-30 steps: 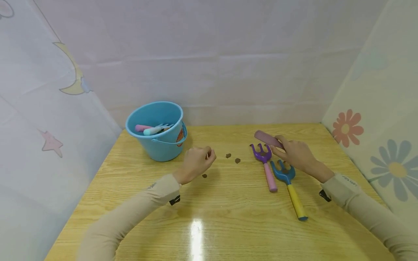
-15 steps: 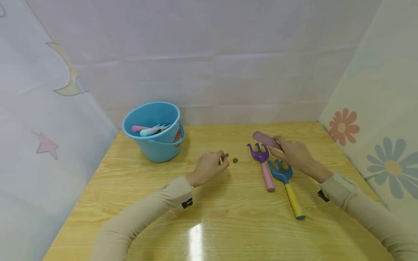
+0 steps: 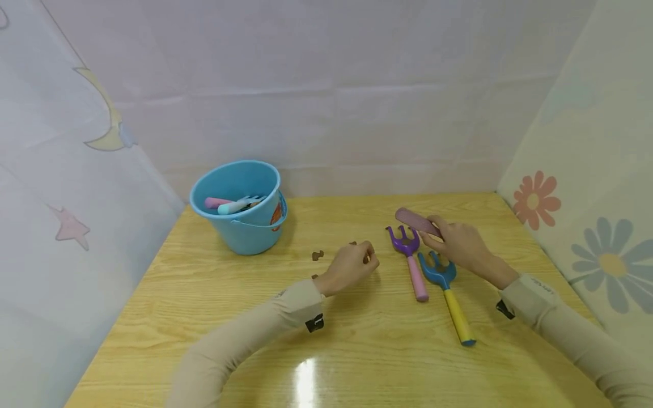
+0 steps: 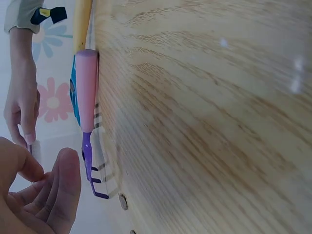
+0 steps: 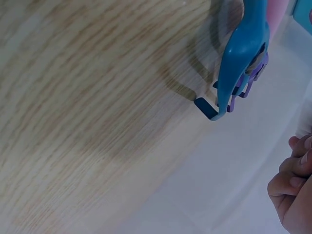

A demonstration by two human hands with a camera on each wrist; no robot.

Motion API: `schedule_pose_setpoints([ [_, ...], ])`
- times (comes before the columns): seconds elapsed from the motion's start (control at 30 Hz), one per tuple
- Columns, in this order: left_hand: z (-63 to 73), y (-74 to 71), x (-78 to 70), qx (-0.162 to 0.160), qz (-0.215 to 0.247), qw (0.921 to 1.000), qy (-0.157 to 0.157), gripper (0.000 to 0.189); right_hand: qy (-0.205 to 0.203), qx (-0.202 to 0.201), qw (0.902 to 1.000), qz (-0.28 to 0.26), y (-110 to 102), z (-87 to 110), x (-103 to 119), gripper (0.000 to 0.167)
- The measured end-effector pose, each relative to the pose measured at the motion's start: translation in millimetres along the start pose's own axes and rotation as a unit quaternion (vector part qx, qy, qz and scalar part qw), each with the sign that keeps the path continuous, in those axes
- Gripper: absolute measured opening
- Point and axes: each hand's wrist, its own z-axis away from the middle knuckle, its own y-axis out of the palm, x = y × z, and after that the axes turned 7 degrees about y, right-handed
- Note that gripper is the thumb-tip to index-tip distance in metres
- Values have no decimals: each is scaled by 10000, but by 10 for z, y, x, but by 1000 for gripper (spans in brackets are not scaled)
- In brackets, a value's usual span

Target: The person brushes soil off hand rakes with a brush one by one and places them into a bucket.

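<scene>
In the head view my left hand (image 3: 347, 268) hovers over the table's middle, fingers loosely curled and thumb near the index. No object shows in it, even in the left wrist view. Beside it lie small brown pieces (image 3: 317, 255); its fingertips hide some table. My right hand (image 3: 465, 247) holds a flat mauve stick (image 3: 414, 220) with a rounded end and dotted surface. Below the stick lie a toy hand fork with purple tines (image 3: 405, 245) and pink handle, and another with blue tines (image 3: 435, 273) and yellow handle. Both have brown bits on their heads.
A light blue bucket (image 3: 249, 233) stands at the back left, its handle down. Inside are a pink handle (image 3: 216, 202) and a pale blue toy fork (image 3: 233, 207). Printed cloth walls (image 3: 331, 124) border the wooden table (image 3: 245, 362) at the back and sides.
My left hand has moved right across the table, from near the bucket toward the purple fork, uncovering brown pieces on the left. My right hand stays put, still holding the mauve stick.
</scene>
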Motion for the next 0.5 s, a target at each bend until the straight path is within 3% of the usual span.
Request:
schedule_pose_setpoints([
  [0.13, -38, 82, -26, 157, 200, 9995, -162, 13, 35, 6, 10000, -11, -6, -4, 3, 42],
  [0.37, -60, 265, -100, 985, 379, 9943, -135, 18, -77, -138, 9999, -21, 38, 19, 0, 39],
  [0.5, -137, 375, -135, 1063, 462, 9931, -168, 16, -65, -164, 9998, -21, 46, 10, -8, 40],
])
